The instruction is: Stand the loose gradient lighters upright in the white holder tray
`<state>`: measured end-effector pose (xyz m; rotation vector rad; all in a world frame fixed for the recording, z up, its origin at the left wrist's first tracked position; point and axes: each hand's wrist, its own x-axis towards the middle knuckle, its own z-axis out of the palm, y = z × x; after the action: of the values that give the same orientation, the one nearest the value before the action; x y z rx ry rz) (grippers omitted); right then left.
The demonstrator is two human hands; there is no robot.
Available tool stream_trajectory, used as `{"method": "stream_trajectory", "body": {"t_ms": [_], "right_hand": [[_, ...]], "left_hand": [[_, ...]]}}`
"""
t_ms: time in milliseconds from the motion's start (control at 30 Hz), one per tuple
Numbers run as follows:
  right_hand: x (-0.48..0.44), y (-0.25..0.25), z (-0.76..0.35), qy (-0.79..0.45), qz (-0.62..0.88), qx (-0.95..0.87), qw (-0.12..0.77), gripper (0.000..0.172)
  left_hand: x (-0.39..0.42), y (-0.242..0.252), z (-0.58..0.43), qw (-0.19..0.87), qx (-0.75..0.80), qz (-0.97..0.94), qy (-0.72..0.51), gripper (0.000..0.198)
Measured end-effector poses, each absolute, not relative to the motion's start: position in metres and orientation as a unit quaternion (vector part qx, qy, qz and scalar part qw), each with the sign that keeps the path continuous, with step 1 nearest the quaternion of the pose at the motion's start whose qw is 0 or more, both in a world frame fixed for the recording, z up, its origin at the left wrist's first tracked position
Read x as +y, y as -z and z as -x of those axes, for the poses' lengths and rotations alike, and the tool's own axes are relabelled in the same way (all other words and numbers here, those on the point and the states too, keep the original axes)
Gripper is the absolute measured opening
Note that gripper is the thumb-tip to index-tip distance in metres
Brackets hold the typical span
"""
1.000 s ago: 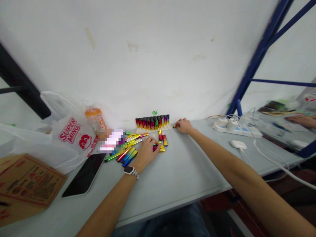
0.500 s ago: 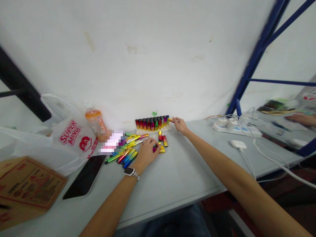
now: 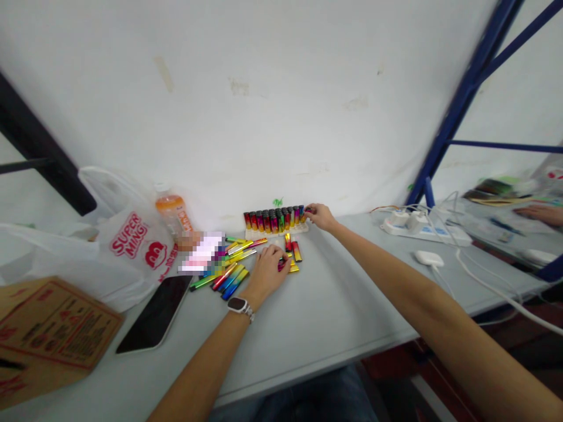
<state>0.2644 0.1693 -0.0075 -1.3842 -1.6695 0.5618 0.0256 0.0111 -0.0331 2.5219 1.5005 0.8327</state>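
A white tray [image 3: 275,232] against the wall holds a row of several upright rainbow-coloured lighters [image 3: 272,219]. My right hand [image 3: 320,217] reaches to the tray's right end, fingers pinched on a lighter there. My left hand [image 3: 268,270], with a watch on its wrist, rests curled over several loose lighters [image 3: 294,252] lying on the grey table [image 3: 316,310]. More long coloured pieces [image 3: 229,272] lie in a heap to its left.
A black phone [image 3: 153,313], a white "Super Ming" plastic bag [image 3: 132,246], an orange bottle [image 3: 172,212] and a cardboard box [image 3: 48,328] sit at left. A power strip [image 3: 417,225] with cables and a white charger [image 3: 428,258] lie at right. Another person's hand [image 3: 539,214] shows far right.
My right hand lifted a lighter from the table beside the tray and brought it to the right end of the row. My left hand stayed on the loose lighters.
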Motion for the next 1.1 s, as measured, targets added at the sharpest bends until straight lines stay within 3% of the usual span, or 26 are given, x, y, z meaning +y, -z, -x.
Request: {"method": "stream_trajectory", "body": {"t_ms": [167,367,567,1100], "right_hand": [[0.178,0.002,-0.262,-0.199,0.523,-0.739,0.375,0.025],[0.183,0.008,-0.259,-0.184,0.531,-0.689,0.458,0.025],[0.175,0.003,-0.256,-0.183,0.524,-0.685,0.473,0.016],[0.177,-0.032,-0.262,-0.041,0.5,-0.823,0.267,0.023]], "left_hand": [[0.017,0.034,-0.032,0.053,0.49,-0.829,-0.266,0.017],[0.03,0.035,-0.053,0.044,0.483,-0.836,-0.255,0.015],[0.03,0.038,-0.066,0.01,0.481,-0.84,-0.251,0.017],[0.023,0.035,-0.062,0.027,0.482,-0.841,-0.243,0.018]]}}
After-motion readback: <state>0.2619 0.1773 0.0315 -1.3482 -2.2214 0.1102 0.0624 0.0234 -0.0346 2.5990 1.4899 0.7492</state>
